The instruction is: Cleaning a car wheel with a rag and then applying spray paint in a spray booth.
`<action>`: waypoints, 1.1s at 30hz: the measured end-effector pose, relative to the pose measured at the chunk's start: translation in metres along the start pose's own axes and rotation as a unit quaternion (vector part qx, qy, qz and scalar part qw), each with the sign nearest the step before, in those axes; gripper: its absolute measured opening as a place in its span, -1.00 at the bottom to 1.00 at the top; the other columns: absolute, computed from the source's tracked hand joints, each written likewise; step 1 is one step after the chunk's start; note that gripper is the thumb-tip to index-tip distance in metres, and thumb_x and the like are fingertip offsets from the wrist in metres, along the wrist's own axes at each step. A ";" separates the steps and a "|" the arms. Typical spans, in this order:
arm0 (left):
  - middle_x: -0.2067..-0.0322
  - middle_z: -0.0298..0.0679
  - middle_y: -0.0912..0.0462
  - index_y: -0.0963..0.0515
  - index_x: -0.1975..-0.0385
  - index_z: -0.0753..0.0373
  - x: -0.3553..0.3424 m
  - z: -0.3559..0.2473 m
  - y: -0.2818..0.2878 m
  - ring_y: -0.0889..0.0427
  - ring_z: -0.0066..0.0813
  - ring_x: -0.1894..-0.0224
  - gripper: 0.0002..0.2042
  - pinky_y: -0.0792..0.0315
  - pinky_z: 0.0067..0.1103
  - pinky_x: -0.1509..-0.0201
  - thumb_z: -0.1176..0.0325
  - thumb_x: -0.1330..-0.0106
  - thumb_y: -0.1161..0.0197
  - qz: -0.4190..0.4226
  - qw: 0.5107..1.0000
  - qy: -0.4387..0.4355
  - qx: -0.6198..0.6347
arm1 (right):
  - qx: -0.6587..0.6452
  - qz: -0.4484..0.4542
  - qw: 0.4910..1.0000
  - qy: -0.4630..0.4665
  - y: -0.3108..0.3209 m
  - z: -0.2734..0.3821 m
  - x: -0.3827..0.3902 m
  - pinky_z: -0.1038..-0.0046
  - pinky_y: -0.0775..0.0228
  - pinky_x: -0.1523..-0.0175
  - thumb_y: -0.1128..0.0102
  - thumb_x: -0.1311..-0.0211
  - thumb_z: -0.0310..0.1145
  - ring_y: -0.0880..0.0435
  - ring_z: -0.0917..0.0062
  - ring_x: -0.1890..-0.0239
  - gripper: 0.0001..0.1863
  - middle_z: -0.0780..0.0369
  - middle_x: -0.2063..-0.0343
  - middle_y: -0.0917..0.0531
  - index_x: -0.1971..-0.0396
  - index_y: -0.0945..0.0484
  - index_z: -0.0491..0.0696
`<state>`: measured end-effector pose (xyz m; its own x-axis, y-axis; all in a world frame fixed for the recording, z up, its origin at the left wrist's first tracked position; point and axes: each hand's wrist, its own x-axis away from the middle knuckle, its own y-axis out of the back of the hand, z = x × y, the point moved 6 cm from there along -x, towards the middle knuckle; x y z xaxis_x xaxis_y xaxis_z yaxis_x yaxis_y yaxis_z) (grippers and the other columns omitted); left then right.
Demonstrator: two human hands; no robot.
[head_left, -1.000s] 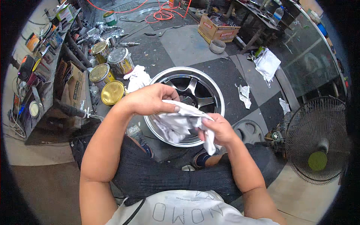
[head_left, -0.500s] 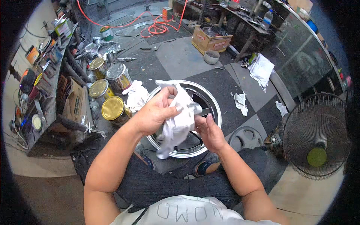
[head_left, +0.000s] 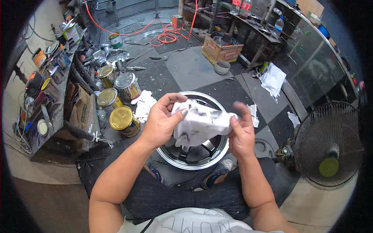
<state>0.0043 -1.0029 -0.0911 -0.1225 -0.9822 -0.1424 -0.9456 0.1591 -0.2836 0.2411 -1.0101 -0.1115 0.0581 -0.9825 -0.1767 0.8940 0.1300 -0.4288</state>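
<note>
1. White cloth [head_left: 202, 124], crumpled and smudged with grey and black, is stretched between the two hands above the wheel. Its underside is out of sight.
2. Left worktop [head_left: 55, 112]: dark, crowded with tins and tools; its far end is too cluttered to sort out. An open carton [head_left: 84, 110] stands beneath, its contents hard to make out.
3. Fan [head_left: 328, 145], near right: round wire cage, green centre, its right edge fading into the dark border of the view.
4. Wheel [head_left: 186, 164]: bright silver rim, dark spokes, lying on the floor; cloth and hands cover much of its far part and centre.
5. Cardboard box [head_left: 223, 53], far right of the wheel: open, dark crumpled stuff inside, too dim to identify.
6. Left hand [head_left: 163, 120]: grips the cloth's left part, thumb on top, some fingers hidden behind. Right hand [head_left: 241, 134]: pinches the right end by the thumb; a raised finger is blurred, and how the others bear on the cloth cannot be told.
7. Lidded tins, left of the wheel: the nearest tin [head_left: 122, 118] has a gold lid, a farther tin [head_left: 126, 81] a silvery one; lids hide whatever they contain.
8. Grey bowl [head_left: 222, 68], just beside the box, its inside unclear.
9. Clear bottle [head_left: 278, 26], far right, with a bluish label.
</note>
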 end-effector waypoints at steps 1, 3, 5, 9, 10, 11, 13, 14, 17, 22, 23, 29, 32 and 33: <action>-0.02 -0.20 -0.63 -0.44 -0.16 0.32 0.001 -0.005 0.001 -0.61 -0.52 -0.09 -0.63 -0.49 -0.53 -0.24 0.65 -0.36 -0.23 0.001 1.000 -0.015 0.006 | 0.059 -0.038 0.997 -0.023 0.002 0.000 0.000 0.48 -0.49 -0.11 -0.15 -0.49 -0.49 -0.68 0.56 0.03 -0.74 0.20 0.03 -0.70 -0.10 -0.59 -0.14; -0.11 -0.17 -0.58 -0.41 -0.24 0.34 0.002 -0.016 -0.001 -0.55 -0.47 -0.20 -0.51 -0.42 -0.48 -0.35 0.67 -0.29 -0.24 0.039 0.999 -0.037 -0.006 | 0.058 0.034 0.998 -0.012 -0.010 0.006 0.000 0.45 -0.47 -0.16 -0.33 -0.35 -0.40 -0.65 0.55 -0.01 -0.64 0.22 0.04 -0.68 -0.11 -0.63 -0.17; -0.15 -0.15 -0.56 -0.38 -0.29 0.35 0.006 -0.021 -0.006 -0.52 -0.43 -0.25 -0.45 -0.38 -0.46 -0.39 0.67 -0.25 -0.24 0.075 0.997 -0.025 0.008 | 0.122 0.045 0.991 0.033 -0.016 0.015 0.000 0.44 -0.46 -0.18 -0.44 -0.22 -0.39 -0.65 0.52 0.00 -0.50 0.22 0.05 -0.67 -0.16 -0.60 -0.18; -0.07 -0.07 -0.61 -0.44 -0.32 0.29 0.015 -0.043 -0.019 -0.61 -0.23 -0.17 -0.36 -0.45 -0.45 -0.28 0.68 -0.14 -0.26 0.086 0.937 -0.164 -0.297 | 0.322 0.055 0.940 0.098 -0.027 0.027 0.001 0.47 -0.45 -0.16 -0.53 -0.05 -0.44 -0.66 0.48 0.04 -0.36 0.18 0.06 -0.65 -0.20 -0.58 -0.17; 0.00 -0.08 -0.64 -0.45 -0.30 0.27 0.018 -0.051 -0.021 -0.66 -0.20 -0.09 -0.36 -0.49 -0.44 -0.20 0.70 -0.12 -0.29 0.067 0.889 -0.218 -0.396 | 0.389 0.059 0.914 0.101 -0.029 0.028 0.002 0.48 -0.45 -0.15 -0.54 -0.03 -0.45 -0.67 0.46 0.04 -0.34 0.16 0.07 -0.64 -0.21 -0.57 -0.17; 0.17 -0.06 -0.65 -0.59 -0.17 0.26 0.020 -0.056 -0.021 -0.68 -0.12 0.08 -0.45 -0.53 -0.42 -0.02 0.67 -0.08 -0.32 0.028 0.896 -0.243 -0.370 | 0.373 0.057 0.923 0.069 -0.028 0.026 0.001 0.53 -0.39 -0.13 -0.54 0.05 -0.52 -0.61 0.53 0.02 -0.37 0.19 0.12 -0.65 -0.13 -0.60 -0.25; 0.21 -0.08 -0.63 -0.65 -0.06 0.25 0.020 -0.058 -0.017 -0.67 -0.16 0.14 -0.53 -0.53 -0.41 0.02 0.67 -0.07 -0.34 0.031 0.893 -0.218 -0.392 | 0.407 0.085 0.909 0.000 -0.029 0.021 0.002 0.51 -0.41 -0.06 -0.51 0.02 -0.52 -0.62 0.53 0.09 -0.52 0.21 0.22 -0.64 0.00 -0.68 -0.23; 0.24 -0.09 -0.62 -0.68 -0.01 0.25 0.020 -0.059 -0.013 -0.66 -0.17 0.17 -0.57 -0.53 -0.41 0.04 0.66 -0.06 -0.35 0.030 0.892 -0.211 -0.400 | 0.426 0.095 0.899 -0.041 -0.028 0.018 0.003 0.51 -0.41 -0.02 -0.49 0.01 -0.52 -0.63 0.52 0.12 -0.59 0.22 0.28 -0.64 0.07 -0.72 -0.21; 0.21 -0.13 -0.57 -0.73 0.15 0.20 0.018 -0.061 -0.005 -0.61 -0.20 0.13 -0.68 -0.47 -0.39 0.04 0.59 -0.05 -0.40 0.031 0.889 -0.201 -0.411 | 0.424 0.173 0.889 -0.013 -0.036 0.021 0.005 0.41 -0.39 0.22 -0.47 -0.08 -0.44 -0.61 0.52 0.31 -0.78 0.19 0.34 -0.65 0.25 -0.77 -0.14; 0.06 -0.04 -0.52 -0.69 0.17 0.14 0.034 -0.070 -0.008 -0.53 -0.05 -0.02 -0.70 -0.42 -0.28 -0.08 0.49 -0.06 -0.46 -0.004 0.894 -0.297 -0.337 | 0.346 0.171 0.917 0.099 -0.039 0.036 0.008 0.33 -0.30 -0.27 -0.35 -0.10 -0.47 -0.58 0.33 -0.16 -0.90 0.04 -0.09 -0.63 0.43 -0.63 -0.17; 0.02 -0.10 -0.55 -0.63 0.11 0.17 0.035 -0.064 -0.010 -0.57 -0.24 -0.01 -0.78 -0.44 -0.39 -0.10 0.45 -0.25 -0.41 0.033 0.915 -0.250 -0.316 | 0.249 0.173 0.951 0.055 -0.038 0.033 0.009 0.27 -0.32 -0.32 -0.28 -0.18 -0.46 -0.60 0.26 -0.19 -0.91 -0.03 -0.12 -0.62 0.43 -0.55 -0.14; 0.11 -0.33 -0.59 -0.46 -0.07 0.23 0.033 -0.033 -0.012 -0.55 -0.64 0.10 -0.78 -0.46 -0.60 -0.02 0.28 -0.57 -0.17 0.017 0.999 -0.033 0.015 | -0.011 0.101 0.990 -0.095 -0.033 0.009 0.013 0.52 -0.43 -0.12 -0.18 -0.31 -0.54 -0.64 0.62 0.07 -0.76 0.26 0.15 -0.71 0.03 -0.55 -0.16; 0.18 -0.32 -0.60 -0.49 0.01 0.25 0.026 -0.019 -0.008 -0.57 -0.62 0.11 -0.79 -0.47 -0.60 -0.02 0.25 -0.62 -0.08 0.036 0.987 0.066 0.141 | 0.060 0.092 0.988 -0.109 -0.033 0.003 0.008 0.50 -0.45 -0.13 -0.17 -0.28 -0.55 -0.65 0.61 0.06 -0.68 0.26 0.12 -0.72 -0.04 -0.58 -0.16; 0.20 -0.33 -0.60 -0.51 0.05 0.25 0.025 -0.020 -0.006 -0.57 -0.63 0.14 -0.79 -0.47 -0.61 0.00 0.24 -0.62 -0.07 0.055 0.991 0.060 0.108 | 0.065 0.137 0.983 -0.098 -0.039 0.003 0.008 0.50 -0.45 -0.16 -0.17 -0.25 -0.57 -0.64 0.61 0.00 -0.64 0.25 0.04 -0.71 -0.06 -0.61 -0.16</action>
<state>0.0009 -1.0304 -0.0738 -0.2677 -0.9606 -0.0742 -0.8400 0.2705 -0.4703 0.2081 -1.0233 -0.0930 0.3785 -0.9213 -0.0893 0.8814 0.3882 -0.2690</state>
